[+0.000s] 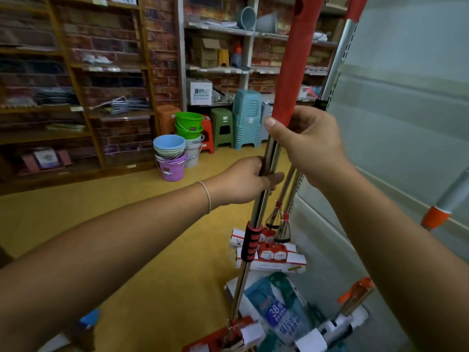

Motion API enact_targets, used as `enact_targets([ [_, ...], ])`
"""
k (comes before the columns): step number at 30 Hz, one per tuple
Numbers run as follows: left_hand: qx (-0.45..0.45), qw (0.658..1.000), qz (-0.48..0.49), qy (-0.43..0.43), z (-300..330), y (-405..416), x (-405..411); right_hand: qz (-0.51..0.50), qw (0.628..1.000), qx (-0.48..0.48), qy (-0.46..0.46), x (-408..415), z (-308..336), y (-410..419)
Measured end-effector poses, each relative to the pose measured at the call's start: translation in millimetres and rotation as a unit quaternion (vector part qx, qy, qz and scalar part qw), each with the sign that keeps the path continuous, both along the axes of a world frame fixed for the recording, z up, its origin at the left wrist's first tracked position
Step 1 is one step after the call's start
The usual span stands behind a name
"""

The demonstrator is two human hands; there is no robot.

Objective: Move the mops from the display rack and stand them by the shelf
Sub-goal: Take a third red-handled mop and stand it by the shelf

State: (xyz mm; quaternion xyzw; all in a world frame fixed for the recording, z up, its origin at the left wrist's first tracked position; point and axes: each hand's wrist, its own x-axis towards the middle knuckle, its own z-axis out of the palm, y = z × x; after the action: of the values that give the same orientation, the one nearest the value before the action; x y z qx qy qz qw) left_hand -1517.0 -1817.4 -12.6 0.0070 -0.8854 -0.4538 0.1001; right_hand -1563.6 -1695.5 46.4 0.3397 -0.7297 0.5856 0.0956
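Buckets (pixel 172 158) nest stacked; hands (pixel 243 181) grip mops (pixel 272 148).

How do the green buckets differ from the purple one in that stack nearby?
The green buckets are nested as a pair on a white bucket, farther back beside the stools; the purple bucket stands on the floor nearer us, with pale bowls stacked in it. Both have wire handles and small labels.

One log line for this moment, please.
left hand: grips mop pole | right hand: grips pole below red sleeve | mop upright beside shelf panel
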Motion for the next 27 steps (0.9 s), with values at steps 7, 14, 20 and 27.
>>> enact_targets([
  [7,-0.011,1.0,-0.016,-0.016,11.9,-9.2,-82.0,-0.016,1.0,-0.017,0.02,-77.5,11.3,-10.5],
  [14,-0.015,0.998,-0.053,-0.005,35.9,-10.7,-144.4,-0.039,0.998,-0.032,0.031,-134.3,32.1,-9.0],
  [20,-0.002,0.996,-0.092,-0.005,45.7,-15.6,-186.4,-0.07,0.996,-0.034,0.033,-165.8,43.8,-10.9],
  [27,0.034,0.984,-0.175,-0.005,57.4,-29.1,-230.4,-0.13,0.991,-0.033,0.004,-184.5,61.8,-18.0],
])
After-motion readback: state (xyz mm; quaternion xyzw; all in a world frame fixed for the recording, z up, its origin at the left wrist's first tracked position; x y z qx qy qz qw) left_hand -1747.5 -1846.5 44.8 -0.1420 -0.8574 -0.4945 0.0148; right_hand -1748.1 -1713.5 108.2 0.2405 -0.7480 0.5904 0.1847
